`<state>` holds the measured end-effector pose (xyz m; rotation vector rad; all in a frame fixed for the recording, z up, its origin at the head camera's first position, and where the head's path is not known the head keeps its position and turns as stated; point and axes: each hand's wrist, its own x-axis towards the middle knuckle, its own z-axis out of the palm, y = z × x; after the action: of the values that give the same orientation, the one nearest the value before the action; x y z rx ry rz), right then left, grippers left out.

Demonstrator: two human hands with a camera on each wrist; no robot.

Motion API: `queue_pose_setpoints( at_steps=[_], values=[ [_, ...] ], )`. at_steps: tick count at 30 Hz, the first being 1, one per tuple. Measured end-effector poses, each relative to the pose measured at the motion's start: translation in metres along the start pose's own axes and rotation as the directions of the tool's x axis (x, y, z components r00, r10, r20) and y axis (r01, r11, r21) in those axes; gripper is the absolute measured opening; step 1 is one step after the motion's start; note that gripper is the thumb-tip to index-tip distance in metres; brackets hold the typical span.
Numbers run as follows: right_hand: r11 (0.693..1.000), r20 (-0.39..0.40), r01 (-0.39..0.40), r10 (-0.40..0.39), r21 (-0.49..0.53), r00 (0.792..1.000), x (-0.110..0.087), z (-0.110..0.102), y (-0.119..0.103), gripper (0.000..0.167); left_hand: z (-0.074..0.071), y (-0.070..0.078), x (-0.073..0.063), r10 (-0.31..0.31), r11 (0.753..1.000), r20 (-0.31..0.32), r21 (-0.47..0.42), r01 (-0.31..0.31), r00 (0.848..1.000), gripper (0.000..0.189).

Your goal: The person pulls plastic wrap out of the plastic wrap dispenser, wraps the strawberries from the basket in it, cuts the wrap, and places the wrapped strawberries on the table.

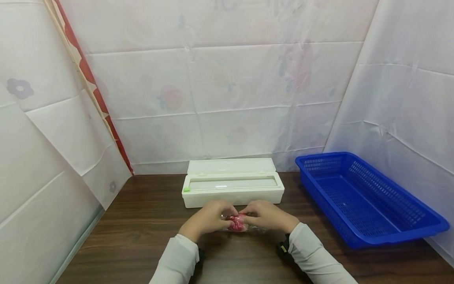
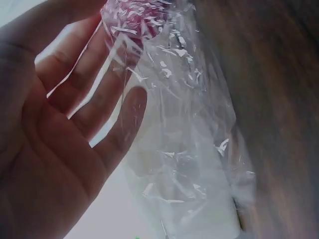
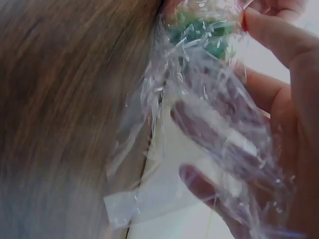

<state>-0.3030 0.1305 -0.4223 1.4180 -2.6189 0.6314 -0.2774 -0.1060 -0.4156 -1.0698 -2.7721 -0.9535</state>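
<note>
Between both hands is a small red item (image 1: 237, 223) wrapped in clear plastic film; its exact kind cannot be told. The left wrist view shows its pinkish-red side (image 2: 137, 20) with loose film (image 2: 174, 149) trailing off it. A green end (image 3: 202, 37) shows through the wrap in the right wrist view, where more crumpled film (image 3: 214, 99) hangs over the fingers. My left hand (image 1: 213, 218) pinches the item from the left with thumb and fingers. From the other side, my right hand (image 1: 268, 216) pinches it too. Both hands are low over the table.
Just behind the hands stands a white cling-film dispenser box (image 1: 232, 199), its lid (image 1: 231, 166) raised. A blue plastic basket (image 1: 328, 209) sits at the right on the dark wooden table (image 1: 142, 225). White printed sheets (image 1: 227, 83) enclose the back and sides.
</note>
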Motion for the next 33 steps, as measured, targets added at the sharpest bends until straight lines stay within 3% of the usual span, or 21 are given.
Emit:
queue_pose_setpoints(
  at_steps=[6,13,23,28,33],
  values=[
    [0.997,-0.075,-0.051,0.047,-0.058,0.996,0.002,0.0,-0.003,0.015,0.006,0.001,-0.001,-0.038,0.998,-0.03,0.049,0.039,0.999,0.015],
    [0.995,-0.049,-0.081,0.078,-0.066,0.996,0.001,0.0,-0.004,0.015,0.006,0.006,-0.002,-0.047,0.995,-0.035,0.085,0.05,0.998,0.019],
    [0.993,0.002,-0.117,0.117,-0.009,0.993,0.001,0.001,-0.004,0.026,0.008,0.009,-0.002,-0.118,0.984,-0.02,0.135,0.119,0.993,0.031],
    [0.988,0.075,-0.155,0.154,0.005,0.985,-0.001,0.001,-0.003,0.04,0.007,0.009,-0.004,-0.11,0.985,-0.002,0.131,0.109,0.994,0.032],
    [0.987,0.089,-0.162,0.16,0.009,0.983,-0.003,0.001,-0.002,0.037,0.006,0.011,-0.005,-0.094,0.987,0.018,0.13,0.091,0.995,0.037]
  ],
)
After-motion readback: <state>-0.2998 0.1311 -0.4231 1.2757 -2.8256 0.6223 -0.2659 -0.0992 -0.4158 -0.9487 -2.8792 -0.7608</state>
